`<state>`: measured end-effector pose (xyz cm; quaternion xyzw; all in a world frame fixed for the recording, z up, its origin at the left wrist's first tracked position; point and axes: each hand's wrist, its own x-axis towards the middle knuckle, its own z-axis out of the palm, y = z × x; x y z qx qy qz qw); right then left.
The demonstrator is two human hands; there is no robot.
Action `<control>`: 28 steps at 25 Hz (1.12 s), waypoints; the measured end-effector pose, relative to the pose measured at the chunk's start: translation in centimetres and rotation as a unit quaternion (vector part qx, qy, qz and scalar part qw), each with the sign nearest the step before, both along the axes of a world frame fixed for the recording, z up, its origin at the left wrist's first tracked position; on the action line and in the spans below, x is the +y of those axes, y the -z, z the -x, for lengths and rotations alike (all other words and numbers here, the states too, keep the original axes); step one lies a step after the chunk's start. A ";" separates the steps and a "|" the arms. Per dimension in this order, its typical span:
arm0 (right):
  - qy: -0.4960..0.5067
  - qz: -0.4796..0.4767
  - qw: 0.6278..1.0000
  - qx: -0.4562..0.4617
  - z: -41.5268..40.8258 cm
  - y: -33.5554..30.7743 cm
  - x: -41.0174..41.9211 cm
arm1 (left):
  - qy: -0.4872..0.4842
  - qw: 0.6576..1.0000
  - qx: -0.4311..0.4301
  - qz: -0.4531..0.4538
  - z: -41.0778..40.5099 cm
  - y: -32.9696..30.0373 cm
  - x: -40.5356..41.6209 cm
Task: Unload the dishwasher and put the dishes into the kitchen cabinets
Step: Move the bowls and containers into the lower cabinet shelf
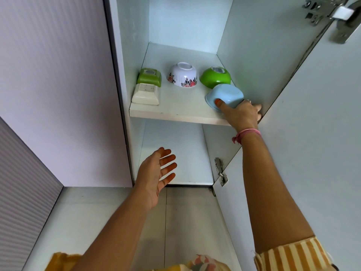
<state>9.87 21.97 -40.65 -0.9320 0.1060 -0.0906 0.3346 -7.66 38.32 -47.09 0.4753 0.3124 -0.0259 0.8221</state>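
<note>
Now | right hand (243, 112) grips blue bowl (226, 95) upside down at shelf (175, 112) front corner, likely to drain | left hand (158, 171) empty, fingers spread, hovering for balance.

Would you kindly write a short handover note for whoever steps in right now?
Right hand: gripping the blue bowl, upside down at the front right of the cabinet shelf.
Left hand: open and empty, below the shelf.
Done: green bowl, floral bowl, green square dish and white square dish sit inverted on the shelf.
Left: release the blue bowl; the dishwasher is out of view.
</note>
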 end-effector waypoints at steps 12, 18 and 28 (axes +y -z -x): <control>-0.032 0.098 0.993 0.054 6.9 -4.3 0.2 | -0.022 0.997 0.077 0.014 0.5 -10.1 -0.5; -0.090 0.109 0.983 0.119 19.0 -15.6 -2.2 | -0.013 0.991 0.130 0.018 7.5 -22.7 -2.3; -0.135 0.227 0.960 0.090 34.8 -36.1 -11.1 | 0.001 0.986 0.165 0.014 21.3 -42.5 -9.4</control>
